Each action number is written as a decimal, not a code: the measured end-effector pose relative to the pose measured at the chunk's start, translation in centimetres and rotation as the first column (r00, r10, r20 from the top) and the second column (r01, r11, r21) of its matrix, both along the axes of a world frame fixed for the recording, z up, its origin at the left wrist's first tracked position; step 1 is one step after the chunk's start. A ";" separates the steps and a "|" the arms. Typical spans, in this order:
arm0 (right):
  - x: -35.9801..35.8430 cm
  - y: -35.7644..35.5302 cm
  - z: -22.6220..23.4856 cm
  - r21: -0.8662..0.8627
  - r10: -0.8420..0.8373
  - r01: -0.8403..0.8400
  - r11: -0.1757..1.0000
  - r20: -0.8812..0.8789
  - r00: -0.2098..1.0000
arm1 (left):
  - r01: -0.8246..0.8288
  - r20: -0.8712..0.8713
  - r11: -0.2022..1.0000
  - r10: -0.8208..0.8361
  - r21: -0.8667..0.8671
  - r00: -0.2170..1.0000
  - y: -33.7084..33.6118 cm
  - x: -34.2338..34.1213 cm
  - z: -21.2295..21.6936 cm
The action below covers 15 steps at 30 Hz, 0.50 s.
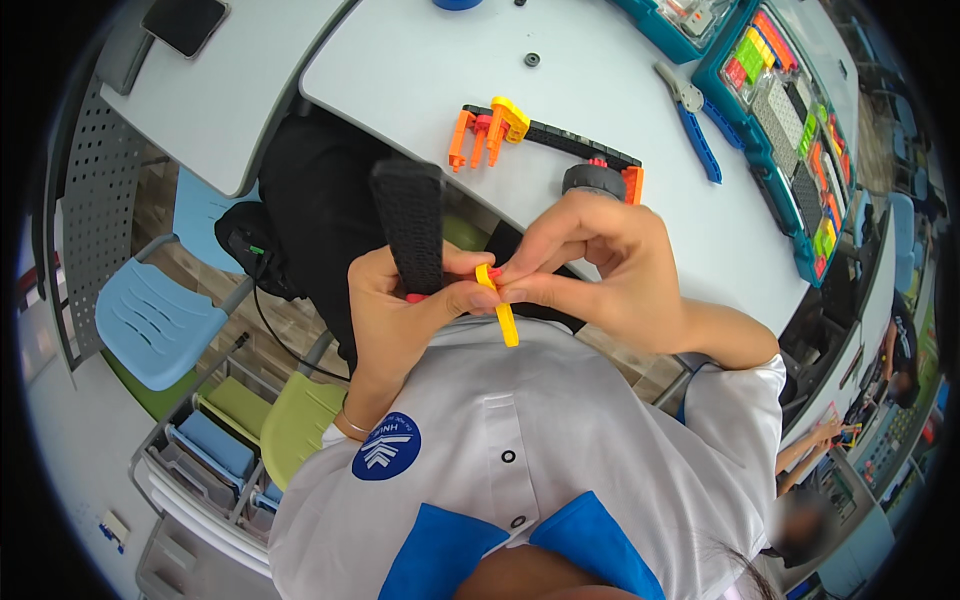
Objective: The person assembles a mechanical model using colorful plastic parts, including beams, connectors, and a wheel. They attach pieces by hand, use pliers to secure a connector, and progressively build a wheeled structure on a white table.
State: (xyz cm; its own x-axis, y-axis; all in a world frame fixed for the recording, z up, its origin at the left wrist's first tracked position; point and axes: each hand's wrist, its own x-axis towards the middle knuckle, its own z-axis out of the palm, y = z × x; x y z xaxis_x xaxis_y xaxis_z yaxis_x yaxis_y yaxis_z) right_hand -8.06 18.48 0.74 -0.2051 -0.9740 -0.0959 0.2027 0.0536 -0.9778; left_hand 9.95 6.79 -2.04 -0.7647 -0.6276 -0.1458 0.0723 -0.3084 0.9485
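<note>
two hands meet at chest height: left hand [395, 315] grips a black perforated beam [410, 225], right hand [600, 270] pinches a thin yellow strip [497, 305] against it. both parts look light, rigid plastic; the strip seems best held near its upper end.

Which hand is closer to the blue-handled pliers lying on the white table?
The right hand: it is just below-left of the blue-handled pliers. The left hand is farther left, gripping a black perforated bar.

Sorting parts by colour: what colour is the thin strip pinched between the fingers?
Yellow; the thin strip shows best in the head view.
</note>
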 end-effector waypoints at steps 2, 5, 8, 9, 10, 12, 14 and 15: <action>0.1 -0.5 0.1 -0.055 -0.054 0.054 0.997 0.012 0.998 | -0.046 -0.048 0.996 0.049 0.074 0.998 0.1 -0.4 -0.1; -0.1 -1.0 -0.2 -0.301 -0.160 0.050 0.952 -0.354 0.921 | -0.133 -0.121 0.984 0.147 0.116 0.982 0.5 -0.9 -0.3; 0.4 -0.6 -0.8 -0.396 -0.200 -0.030 0.918 -0.527 0.826 | -0.183 -0.144 0.972 0.204 0.146 0.968 0.8 -0.7 -0.1; 0.6 -0.4 -0.8 -0.390 -0.195 -0.048 0.920 -0.557 0.807 | -0.190 -0.147 0.973 0.209 0.134 0.967 0.8 -0.6 -0.2; 0.7 -0.3 -0.7 -0.385 -0.191 -0.064 0.921 -0.587 0.787 | -0.196 -0.150 0.973 0.213 0.120 0.966 0.8 -0.5 -0.3; 1.3 0.0 -2.1 -0.421 -0.212 -0.052 0.905 -0.555 0.804 | -0.208 -0.150 0.971 0.225 0.121 0.963 0.9 -0.4 -0.5; 1.8 0.2 -2.1 -0.405 -0.209 -0.011 0.914 -0.494 0.844 | -0.221 -0.146 0.963 0.243 0.152 0.959 1.2 -0.5 -0.5; 2.1 0.0 -2.1 -0.424 -0.241 0.024 0.905 -0.466 0.852 | -0.206 -0.147 0.968 0.227 0.142 0.963 1.1 -0.5 -0.5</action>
